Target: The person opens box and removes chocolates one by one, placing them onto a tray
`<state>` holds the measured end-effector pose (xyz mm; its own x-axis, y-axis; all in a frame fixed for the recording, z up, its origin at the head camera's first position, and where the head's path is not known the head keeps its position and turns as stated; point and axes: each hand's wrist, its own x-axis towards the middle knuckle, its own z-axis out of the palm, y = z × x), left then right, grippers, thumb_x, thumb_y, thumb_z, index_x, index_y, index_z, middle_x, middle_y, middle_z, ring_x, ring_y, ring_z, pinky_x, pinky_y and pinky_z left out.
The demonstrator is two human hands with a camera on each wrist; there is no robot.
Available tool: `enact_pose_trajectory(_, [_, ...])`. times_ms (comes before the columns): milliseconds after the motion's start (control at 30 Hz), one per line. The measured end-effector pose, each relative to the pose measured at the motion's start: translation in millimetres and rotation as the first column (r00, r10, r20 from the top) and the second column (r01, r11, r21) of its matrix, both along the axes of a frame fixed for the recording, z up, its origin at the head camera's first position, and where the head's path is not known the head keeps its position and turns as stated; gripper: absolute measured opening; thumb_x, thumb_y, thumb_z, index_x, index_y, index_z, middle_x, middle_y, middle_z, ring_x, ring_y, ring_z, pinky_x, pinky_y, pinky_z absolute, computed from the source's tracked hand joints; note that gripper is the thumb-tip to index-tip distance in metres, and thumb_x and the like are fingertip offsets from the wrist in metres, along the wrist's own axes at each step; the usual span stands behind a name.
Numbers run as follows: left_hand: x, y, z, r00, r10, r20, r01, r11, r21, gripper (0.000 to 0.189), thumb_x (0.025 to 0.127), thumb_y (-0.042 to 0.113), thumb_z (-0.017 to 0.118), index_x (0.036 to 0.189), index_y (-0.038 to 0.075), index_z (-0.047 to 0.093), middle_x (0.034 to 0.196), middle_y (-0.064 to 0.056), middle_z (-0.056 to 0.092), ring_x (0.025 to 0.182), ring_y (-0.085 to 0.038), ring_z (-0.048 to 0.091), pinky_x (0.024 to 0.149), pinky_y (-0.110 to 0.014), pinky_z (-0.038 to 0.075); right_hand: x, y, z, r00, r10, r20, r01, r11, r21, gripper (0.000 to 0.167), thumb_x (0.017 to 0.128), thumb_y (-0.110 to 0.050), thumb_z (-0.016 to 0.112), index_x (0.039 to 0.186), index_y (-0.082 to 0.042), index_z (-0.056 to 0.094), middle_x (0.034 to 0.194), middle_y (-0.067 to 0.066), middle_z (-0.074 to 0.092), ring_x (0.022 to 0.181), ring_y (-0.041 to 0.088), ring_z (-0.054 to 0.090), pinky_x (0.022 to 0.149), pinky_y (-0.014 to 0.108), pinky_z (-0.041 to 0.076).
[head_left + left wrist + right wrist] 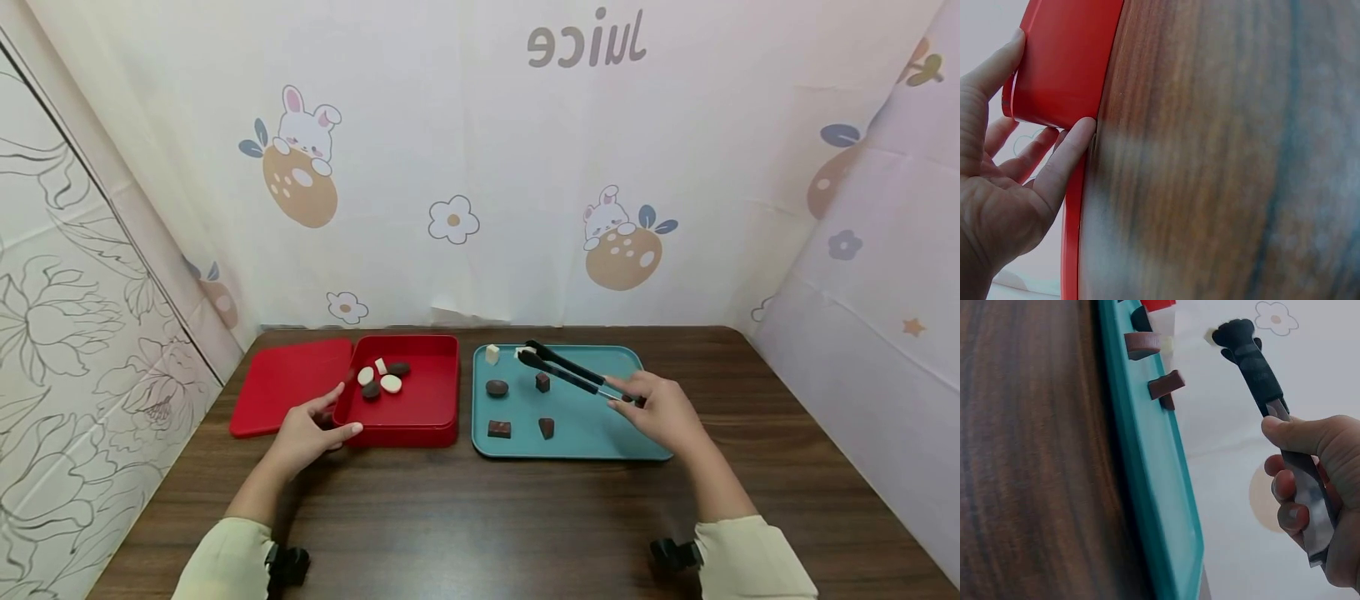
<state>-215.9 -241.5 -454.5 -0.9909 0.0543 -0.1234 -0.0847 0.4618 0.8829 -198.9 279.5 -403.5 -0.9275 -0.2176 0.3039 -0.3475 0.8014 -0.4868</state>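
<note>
White piece [1210, 337]: at the tips of black-ended tongs [564, 376], raised above the teal tray [600, 429] near its far edge.
Right hand [656, 408]: fingers curled round the metal handles of the tongs, above the tray's right side.
On the tray: a white block [492, 355] in the far left corner; a dark oval [497, 388] by the left edge, with a dark cube [542, 382] to its right; toward the near edge, a dark bar [499, 429] in the left corner and a dark wedge [547, 428] beside it.
Left hand [306, 427]: fingers spread, touching the red box [427, 387] at its near left corner.
In the box: two white ovals [391, 384], a small white stick [381, 367] and two dark pieces [399, 368], gathered toward the left wall.
Red lid [285, 387]: flat near the tabletop's far left corner, just beside the box.
Tabletop [480, 525]: dark wood grain; box and tray sit side by side toward its far edge.
Backdrop [465, 125]: pale sheeting printed with rabbits, fruit, flowers and a mirrored "Juice."
Person: pale sleeves [225, 562], a black device [288, 565] at each wrist.
</note>
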Motion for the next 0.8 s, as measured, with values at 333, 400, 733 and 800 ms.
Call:
enact_pose_trajectory(333, [-0.5, 0.2, -0.8, 1.000, 0.003, 0.000, -0.003, 1.000, -0.004, 0.091, 0.079, 0.039, 0.082, 0.153, 0.018, 0.033, 0.141, -0.025, 0.043, 0.112, -0.033, 0.052, 0.073, -0.033, 0.058, 5.1, 6, -6.7, 0.992, -0.119, 0.035, 0.119, 0.993, 0.004, 0.043, 0.089, -0.012, 0.072, 0.130, -0.006, 0.063, 0.091, 0.009, 0.060, 0.060, 0.016, 0.044, 0.047, 0.029, 0.036])
enact_pose_trajectory(400, [-0.2, 0.2, -0.5, 1.000, 0.002, -0.001, -0.002, 1.000, -0.005, 0.091, 0.079, 0.039, 0.082, 0.153, 0.018, 0.033, 0.141, -0.025, 0.043, 0.111, -0.033, 0.052, 0.073, -0.033, 0.058, 5.3, 7, -8.0, 0.989, -0.140, 0.038, 0.140, 0.990, 0.016, 0.043, 0.089, -0.013, 0.072, 0.130, -0.006, 0.063, 0.082, 0.004, 0.055, 0.059, 0.017, 0.042, 0.047, 0.029, 0.034])
enact_pose_trajectory(733, [-0.8, -0.5, -0.7, 1.000, 0.007, 0.009, -0.007, 1.000, -0.005, 0.092, 0.078, 0.040, 0.082, 0.153, 0.020, 0.033, 0.141, -0.024, 0.043, 0.113, -0.033, 0.051, 0.074, -0.033, 0.058, 5.9, 11, -15.0, 0.968, -0.239, 0.072, 0.235, 0.970, 0.059, 0.045, 0.089, -0.017, 0.072, 0.131, -0.006, 0.062, 0.093, 0.016, 0.059, 0.050, 0.016, 0.038, 0.043, 0.029, 0.032])
enact_pose_trajectory(800, [-0.8, -0.5, -0.9, 1.000, 0.007, 0.009, -0.007, 1.000, -0.005, 0.091, 0.078, 0.040, 0.082, 0.153, 0.020, 0.033, 0.141, -0.024, 0.043, 0.112, -0.033, 0.052, 0.074, -0.033, 0.058, 5.4, 12, -15.8, 0.964, -0.254, 0.082, 0.249, 0.967, 0.062, 0.045, 0.089, -0.017, 0.072, 0.131, -0.007, 0.062, 0.088, 0.013, 0.057, 0.046, 0.015, 0.033, 0.041, 0.029, 0.029])
